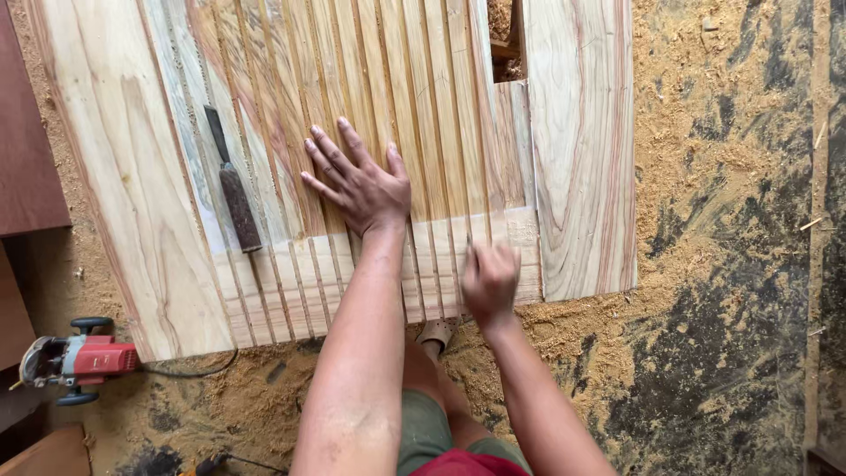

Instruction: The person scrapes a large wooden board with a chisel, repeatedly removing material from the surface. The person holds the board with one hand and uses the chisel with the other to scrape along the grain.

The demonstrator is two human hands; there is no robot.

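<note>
A large pale wooden panel (132, 176) with several raised parallel slats lies flat on a sawdust-covered floor. My left hand (357, 181) rests flat on the slats near the middle, fingers spread. My right hand (490, 280) is closed and motion-blurred at the panel's near edge, over the slat ends; what it grips is hidden, perhaps a small piece of abrasive. A chisel (231, 181) with a dark handle lies on the panel to the left of my left hand.
A red power router (75, 360) with a black cord sits on the floor at the lower left. Dark reddish boards (26, 159) lie along the left edge. Sawdust (705, 132) covers the floor to the right. My knee shows below the panel.
</note>
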